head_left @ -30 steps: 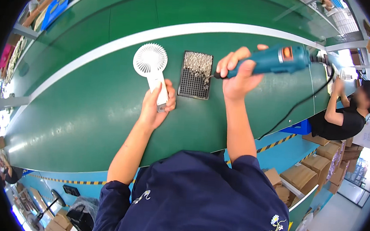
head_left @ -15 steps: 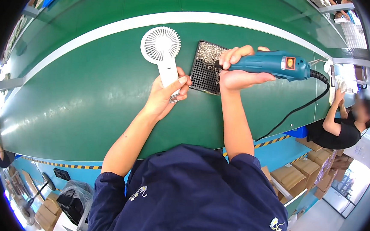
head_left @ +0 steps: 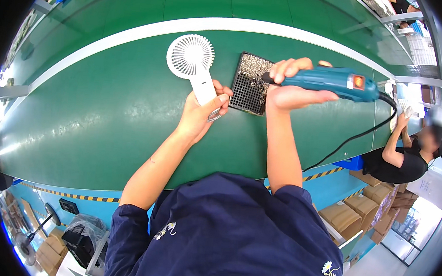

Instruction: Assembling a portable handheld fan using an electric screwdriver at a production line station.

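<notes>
A white handheld fan point(head_left: 192, 57) is gripped by its handle in my left hand point(head_left: 200, 113), its round slatted head pointing away from me. A metal loop shows at the handle's lower end. My right hand point(head_left: 292, 86) is wrapped round a teal electric screwdriver point(head_left: 332, 81), which lies nearly level with its dark tip to the left. That tip is over the black screw tray point(head_left: 247, 91), a perforated grid with many small silvery screws point(head_left: 254, 66) heaped in its far part. Whether the tip touches a screw, I cannot tell.
The green table point(head_left: 94, 124) carries a white strip point(head_left: 229, 23) along its far side. From the screwdriver a black cord point(head_left: 351, 138) curves down to the table's near edge. A co-worker point(head_left: 404, 156) sits at the right. Cardboard boxes point(head_left: 341, 218) stand on the floor.
My right hand and the screwdriver have shifted slightly right and nearer to me, the tip moving across the tray. My left hand still holds the fan in nearly the same place.
</notes>
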Demonstrator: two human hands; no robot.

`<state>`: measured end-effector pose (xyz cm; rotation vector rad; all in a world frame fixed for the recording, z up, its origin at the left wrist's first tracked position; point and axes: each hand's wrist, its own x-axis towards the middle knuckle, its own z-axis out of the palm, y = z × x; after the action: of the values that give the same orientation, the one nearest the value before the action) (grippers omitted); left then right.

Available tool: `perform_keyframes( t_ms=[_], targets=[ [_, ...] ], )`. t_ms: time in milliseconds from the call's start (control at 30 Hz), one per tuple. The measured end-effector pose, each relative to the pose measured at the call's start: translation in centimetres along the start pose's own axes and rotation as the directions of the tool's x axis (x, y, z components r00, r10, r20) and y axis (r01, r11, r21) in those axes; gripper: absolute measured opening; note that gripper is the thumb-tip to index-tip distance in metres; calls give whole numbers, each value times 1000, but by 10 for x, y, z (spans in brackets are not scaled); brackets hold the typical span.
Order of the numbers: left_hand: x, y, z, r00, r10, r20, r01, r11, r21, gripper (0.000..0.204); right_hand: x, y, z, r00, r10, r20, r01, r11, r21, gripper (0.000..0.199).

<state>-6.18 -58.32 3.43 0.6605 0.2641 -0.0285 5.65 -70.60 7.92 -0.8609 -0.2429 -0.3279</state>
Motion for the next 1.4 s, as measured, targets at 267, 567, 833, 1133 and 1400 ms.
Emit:
perform_keyframes(
  t_ms=[267,567,833,1133,1400],
  targets=[
    [-5,-3,-1,986,167,22,-168,973,160,34,-13,-41,29,973,211,-92,-195,969,153,73],
    [-5,2,-10,992,112,53,-120,973,196,35,-27,-36,31,953,274,-125,-259,958,127,66],
    [-2,14,-1,995,89,44,-94,987,132,38,-28,-33,40,944,289,-161,-276,956,103,66],
    [-5,-1,-6,996,76,54,-90,939,331,23,-28,-37,30,927,335,-168,-302,934,192,68],
    [-7,0,6,996,31,89,-60,933,354,22,-27,-39,21,944,301,-138,-291,953,86,64]
  ],
)
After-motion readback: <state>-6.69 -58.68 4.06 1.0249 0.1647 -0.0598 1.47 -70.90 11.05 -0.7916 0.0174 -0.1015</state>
